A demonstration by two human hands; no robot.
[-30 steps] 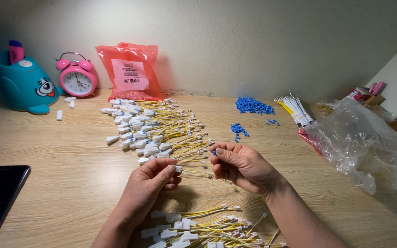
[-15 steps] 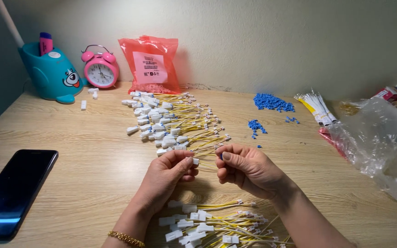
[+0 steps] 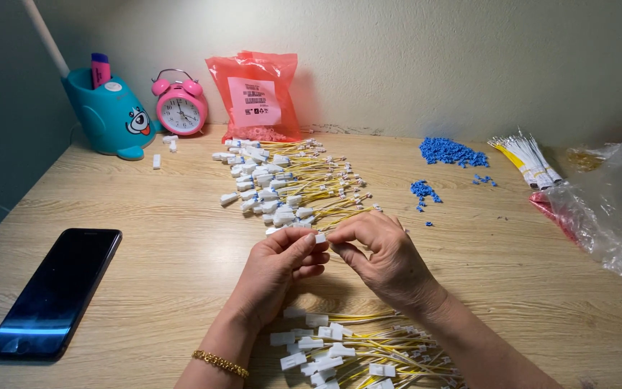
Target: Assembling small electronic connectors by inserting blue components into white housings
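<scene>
Yellow wires with white plugs lie in two heaps on the wooden worktop (image 3: 145,259). Between the heaps, both hands meet at the middle. The left hand (image 3: 278,266) pinches a small white plug (image 3: 320,238) between thumb and forefinger, the other fingers curled under. The right hand (image 3: 383,252) touches the left at the fingertips, thumb and forefinger closed on the same piece from the other side; whether a wire runs from the plug is hidden by the fingers. A gold bracelet (image 3: 219,363) sits on the left wrist.

The far heap (image 3: 289,184) spreads from the hands up toward a red bag (image 3: 257,97) leaning against the wall. The near heap (image 3: 354,349) lies just below the wrists, at the bottom edge of view.

A dark phone (image 3: 55,292) lies flat to the left, well apart from the hands. At the back left stand a teal pen holder (image 3: 109,115) and, just beside it, a pink alarm clock (image 3: 180,108). To the right of the far heap lie small blue beads (image 3: 451,153) in two patches. Further right lies a bundle of white strips (image 3: 530,160), and a crumpled clear bag (image 3: 610,209) reaches the right edge.
</scene>
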